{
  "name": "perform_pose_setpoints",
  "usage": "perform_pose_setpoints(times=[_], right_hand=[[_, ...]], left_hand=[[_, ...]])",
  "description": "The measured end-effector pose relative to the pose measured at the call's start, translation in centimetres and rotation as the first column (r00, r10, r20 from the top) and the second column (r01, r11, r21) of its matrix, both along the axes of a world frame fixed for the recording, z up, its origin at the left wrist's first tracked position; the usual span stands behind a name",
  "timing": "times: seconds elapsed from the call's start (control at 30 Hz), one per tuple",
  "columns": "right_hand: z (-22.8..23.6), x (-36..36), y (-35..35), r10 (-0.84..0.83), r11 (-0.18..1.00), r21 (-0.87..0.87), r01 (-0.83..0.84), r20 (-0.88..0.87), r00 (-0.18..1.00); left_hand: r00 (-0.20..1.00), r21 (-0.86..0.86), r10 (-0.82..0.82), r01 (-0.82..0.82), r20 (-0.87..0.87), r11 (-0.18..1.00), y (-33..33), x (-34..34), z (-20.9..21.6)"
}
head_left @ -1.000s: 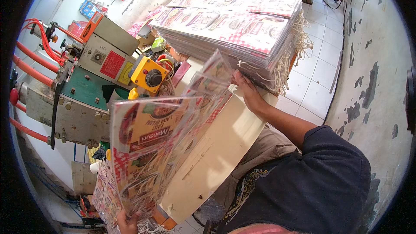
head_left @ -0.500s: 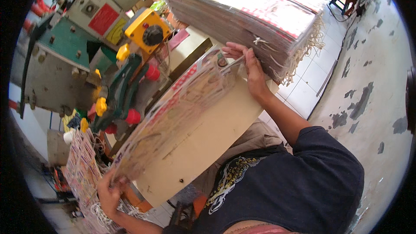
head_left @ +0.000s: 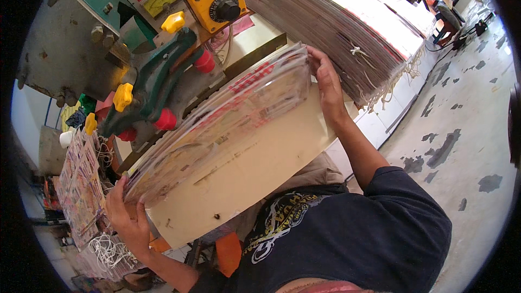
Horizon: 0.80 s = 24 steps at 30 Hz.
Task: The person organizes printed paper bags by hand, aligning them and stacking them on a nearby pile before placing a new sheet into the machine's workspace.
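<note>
Plastic sheets (head_left: 223,125) stand tilted between left hand (head_left: 128,216) and right hand (head_left: 329,88).

Bright overall. Yellow dial box (head_left: 214,4) crisp. Right of box: light from above, top of tall packaging stack (head_left: 374,8) blown white, side face shaded. Below box: glare streaks on printed plastic packaging sheets (head_left: 271,95); cream tabletop (head_left: 239,184) softly lit, edge fisheye-bowed. Far lower left of box: dim, soft detail.
</note>
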State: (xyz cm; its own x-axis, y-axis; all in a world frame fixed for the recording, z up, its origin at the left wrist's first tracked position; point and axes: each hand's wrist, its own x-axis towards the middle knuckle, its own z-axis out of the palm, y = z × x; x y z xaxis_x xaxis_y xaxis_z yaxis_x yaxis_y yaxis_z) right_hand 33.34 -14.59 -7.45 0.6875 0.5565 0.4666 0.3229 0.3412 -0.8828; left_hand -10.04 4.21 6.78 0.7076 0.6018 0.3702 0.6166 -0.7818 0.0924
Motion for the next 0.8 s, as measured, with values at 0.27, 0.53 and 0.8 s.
perform_pose_setpoints(times=[0.27, 0.53, 0.8], right_hand=[[0.4, -0.8, 0.6, 0.024, 0.998, -0.063, -0.028, -0.069, 0.997], [0.1, -0.7, 0.4, 0.086, 0.996, -0.021, -0.090, -0.121, 0.989], [0.5, -2.5, 0.8, 0.193, 0.974, -0.120, -0.195, -0.028, 0.981]], left_hand=[[0.995, -0.067, -0.097, 0.099, 0.031, 0.993, 0.9, -0.2, -1.8], [0.988, 0.052, -0.094, 0.088, 0.122, 0.995, 0.3, 0.8, -4.2], [0.987, 0.091, -0.028, 0.014, 0.156, 0.996, -0.4, 0.5, -4.3]])
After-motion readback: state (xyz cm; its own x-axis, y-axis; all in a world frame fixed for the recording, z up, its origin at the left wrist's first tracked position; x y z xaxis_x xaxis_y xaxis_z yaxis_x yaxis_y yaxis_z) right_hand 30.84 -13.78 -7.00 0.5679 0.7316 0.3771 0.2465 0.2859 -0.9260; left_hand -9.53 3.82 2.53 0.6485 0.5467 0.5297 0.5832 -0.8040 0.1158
